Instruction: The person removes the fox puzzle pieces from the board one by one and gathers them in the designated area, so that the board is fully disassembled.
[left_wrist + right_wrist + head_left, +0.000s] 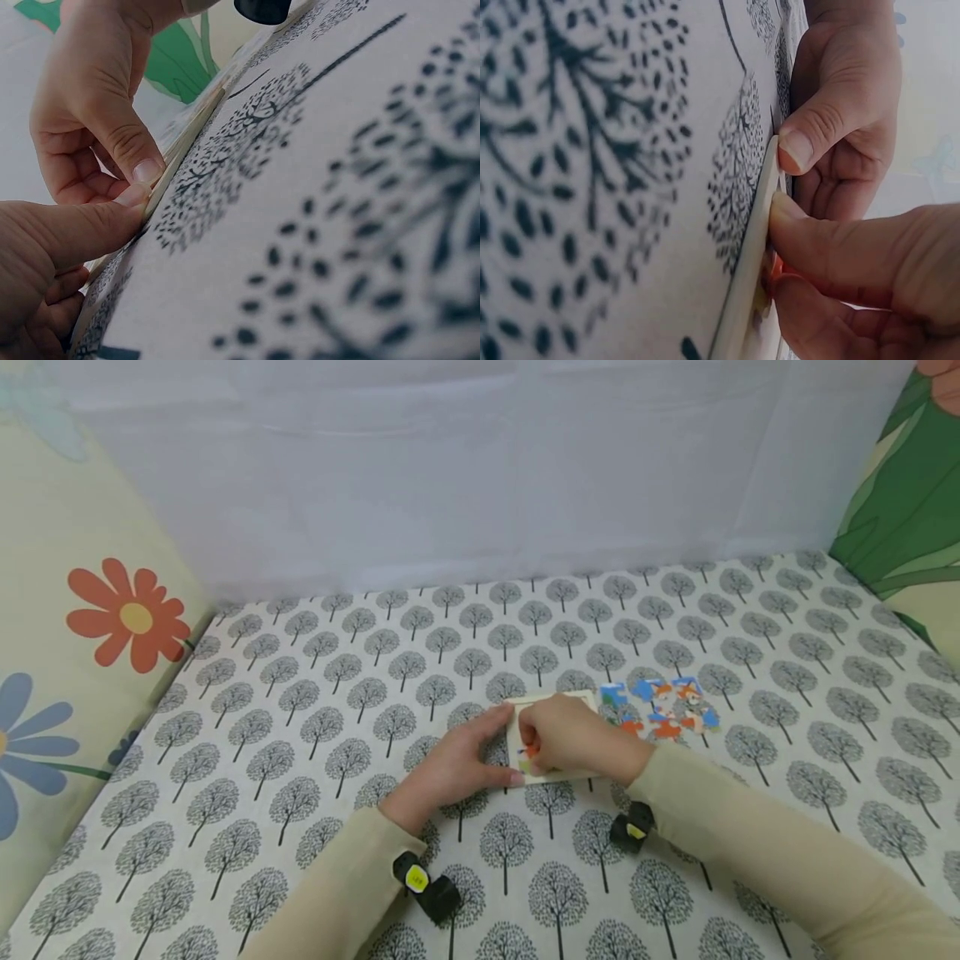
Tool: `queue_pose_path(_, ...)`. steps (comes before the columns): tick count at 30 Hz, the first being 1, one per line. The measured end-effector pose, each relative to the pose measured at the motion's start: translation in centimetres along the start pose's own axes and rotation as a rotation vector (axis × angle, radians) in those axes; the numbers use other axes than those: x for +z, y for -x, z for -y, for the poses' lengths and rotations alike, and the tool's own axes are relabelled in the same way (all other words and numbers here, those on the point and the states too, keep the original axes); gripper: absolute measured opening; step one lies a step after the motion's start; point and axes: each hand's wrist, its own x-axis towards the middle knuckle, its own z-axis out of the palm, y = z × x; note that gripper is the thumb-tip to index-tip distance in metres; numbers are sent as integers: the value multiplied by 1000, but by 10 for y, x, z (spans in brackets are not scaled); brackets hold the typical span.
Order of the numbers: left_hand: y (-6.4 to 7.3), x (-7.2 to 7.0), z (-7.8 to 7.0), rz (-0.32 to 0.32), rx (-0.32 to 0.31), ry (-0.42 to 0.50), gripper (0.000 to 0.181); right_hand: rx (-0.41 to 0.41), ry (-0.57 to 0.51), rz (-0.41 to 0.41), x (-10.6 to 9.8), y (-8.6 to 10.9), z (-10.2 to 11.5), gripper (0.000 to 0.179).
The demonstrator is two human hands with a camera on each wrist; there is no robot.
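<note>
A shallow cream puzzle tray [555,779] lies flat on the tablecloth. My left hand [457,764] steadies its left side, thumb at the near corner and forefinger by the far corner. Over the tray bends my right hand [573,735], its fingers curled down at the near left part. A small orange and green jigsaw piece [527,758] shows at those fingertips, pinched low against the tray and partly covered. In the right wrist view, both thumbs sit close together along the tray's edge [742,289]. The right hand hides much of the tray's inside.
Several loose jigsaw pieces [663,710], blue, orange and white, lie in a cluster just right of the tray. The tree-print cloth [300,793] spreads over the table. A white sheet [480,468] hangs behind, with flower-painted panels [127,614] at the sides.
</note>
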Motion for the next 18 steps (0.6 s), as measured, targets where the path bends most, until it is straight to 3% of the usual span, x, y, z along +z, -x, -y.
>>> queue_pose_path(8,1,0,-1,-9,2,14,92,-6,-10,-30,2,3,-2,23)
queue_pose_path(18,1,0,-1,-12,-1,5,92,-32,-142,-76,6,5,-9,28)
